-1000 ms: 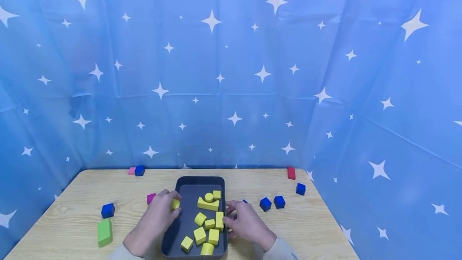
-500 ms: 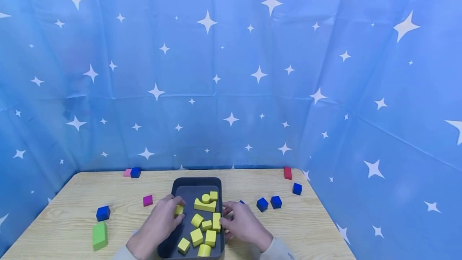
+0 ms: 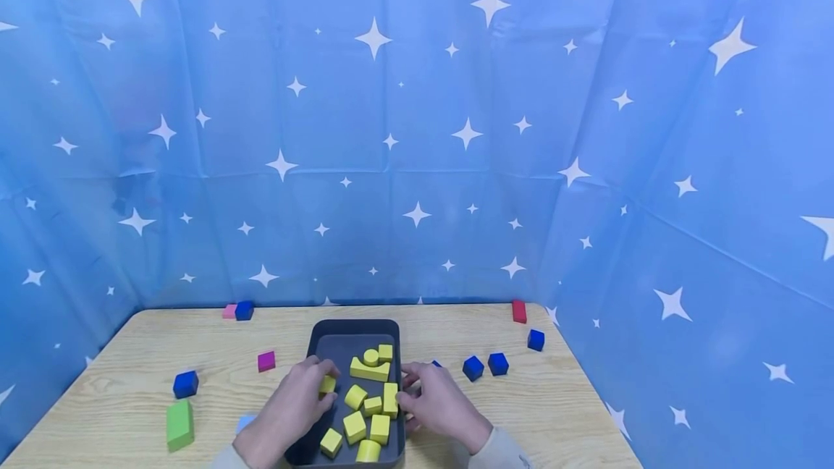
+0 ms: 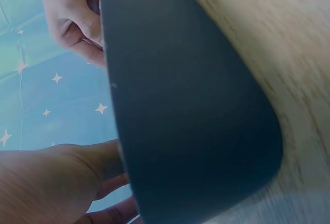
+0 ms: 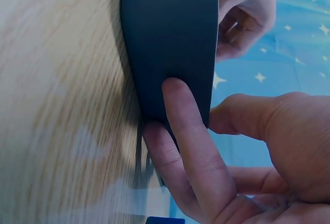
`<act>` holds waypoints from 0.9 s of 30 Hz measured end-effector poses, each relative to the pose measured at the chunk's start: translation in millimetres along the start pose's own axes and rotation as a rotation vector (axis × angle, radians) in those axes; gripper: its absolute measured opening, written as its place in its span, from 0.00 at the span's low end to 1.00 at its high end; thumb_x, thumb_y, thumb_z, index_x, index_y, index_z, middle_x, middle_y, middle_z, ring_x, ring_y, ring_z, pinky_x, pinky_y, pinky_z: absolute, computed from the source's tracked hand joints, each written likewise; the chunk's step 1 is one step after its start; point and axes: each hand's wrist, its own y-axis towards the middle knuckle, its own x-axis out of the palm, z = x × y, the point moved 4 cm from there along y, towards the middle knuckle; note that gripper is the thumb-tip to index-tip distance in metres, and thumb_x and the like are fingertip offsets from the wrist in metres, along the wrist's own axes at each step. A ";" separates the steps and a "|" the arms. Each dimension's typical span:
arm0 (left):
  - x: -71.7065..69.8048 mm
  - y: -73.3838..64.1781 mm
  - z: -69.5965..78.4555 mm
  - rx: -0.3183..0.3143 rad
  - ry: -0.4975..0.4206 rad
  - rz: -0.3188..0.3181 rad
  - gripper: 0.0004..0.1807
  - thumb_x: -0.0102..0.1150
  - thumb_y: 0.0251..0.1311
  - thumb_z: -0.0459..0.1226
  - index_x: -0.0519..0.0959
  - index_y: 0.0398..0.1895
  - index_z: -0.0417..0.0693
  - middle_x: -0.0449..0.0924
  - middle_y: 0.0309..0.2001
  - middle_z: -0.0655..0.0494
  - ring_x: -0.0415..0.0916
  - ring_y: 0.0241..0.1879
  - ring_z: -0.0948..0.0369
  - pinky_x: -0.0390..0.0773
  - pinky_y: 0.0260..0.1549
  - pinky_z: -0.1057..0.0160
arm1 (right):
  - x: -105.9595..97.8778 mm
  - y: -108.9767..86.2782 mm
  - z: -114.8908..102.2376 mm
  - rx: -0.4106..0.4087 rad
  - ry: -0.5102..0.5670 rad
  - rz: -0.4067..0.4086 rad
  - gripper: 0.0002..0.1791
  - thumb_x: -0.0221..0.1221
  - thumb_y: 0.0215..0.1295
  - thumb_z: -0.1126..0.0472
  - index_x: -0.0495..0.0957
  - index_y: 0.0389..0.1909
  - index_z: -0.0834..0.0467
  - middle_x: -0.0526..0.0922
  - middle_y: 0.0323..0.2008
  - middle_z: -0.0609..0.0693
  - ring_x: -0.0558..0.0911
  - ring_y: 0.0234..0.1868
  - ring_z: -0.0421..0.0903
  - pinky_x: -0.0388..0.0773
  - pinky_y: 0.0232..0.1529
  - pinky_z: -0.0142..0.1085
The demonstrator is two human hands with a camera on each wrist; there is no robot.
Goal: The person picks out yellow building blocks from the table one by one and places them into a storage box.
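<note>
A dark grey tray (image 3: 352,327) stands on the table with several yellow blocks inside, among them an arch-shaped block (image 3: 370,369), a cylinder (image 3: 355,397) and cubes such as one yellow cube (image 3: 331,443). Over the tray's left side, my left hand (image 3: 293,400) pinches a yellow block (image 3: 328,384) between thumb and fingers; the fingers cover part of it. My right hand (image 3: 443,404) grips the tray's right wall, thumb over the rim. In the right wrist view its fingers (image 5: 191,126) lie against the outer wall. The tray hides most of the left hand's fingertips in the left wrist view.
Left of the tray lie a green block (image 3: 179,425), a blue cube (image 3: 185,384), a magenta block (image 3: 266,361) and a light blue block (image 3: 245,422) partly behind the left wrist. Several blue cubes (image 3: 498,364) and a red block (image 3: 518,311) lie at right. A starry curtain (image 3: 417,129) backs the table.
My left hand has moved right, further over the tray, with the yellow block in its fingers. The magenta and light blue blocks have come out from behind it. My right hand keeps its grip.
</note>
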 end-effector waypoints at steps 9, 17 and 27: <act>-2.9 -0.4 2.1 -0.003 -0.004 0.001 0.13 0.86 0.63 0.32 0.94 0.49 0.46 0.89 0.44 0.52 0.81 0.39 0.61 0.90 0.37 0.59 | -0.9 -1.5 -0.5 -0.010 -0.001 0.004 0.33 0.69 0.80 0.66 0.76 0.81 0.71 0.92 0.56 0.60 0.95 0.43 0.49 0.96 0.32 0.39; -5.0 -2.8 -0.3 -0.023 0.020 0.021 0.13 0.87 0.63 0.34 0.94 0.49 0.48 0.89 0.45 0.52 0.84 0.41 0.60 0.95 0.43 0.54 | 0.2 -0.6 -0.7 0.008 0.005 -0.009 0.32 0.68 0.81 0.65 0.77 0.81 0.68 0.92 0.56 0.59 0.95 0.43 0.49 0.96 0.32 0.41; -15.6 -6.6 0.3 -0.049 0.057 0.067 0.13 0.86 0.65 0.36 0.95 0.51 0.50 0.90 0.49 0.50 0.86 0.45 0.58 0.97 0.48 0.49 | -0.6 -3.3 -1.6 -0.009 -0.011 -0.004 0.32 0.68 0.81 0.66 0.77 0.81 0.69 0.92 0.56 0.60 0.95 0.44 0.48 0.96 0.31 0.39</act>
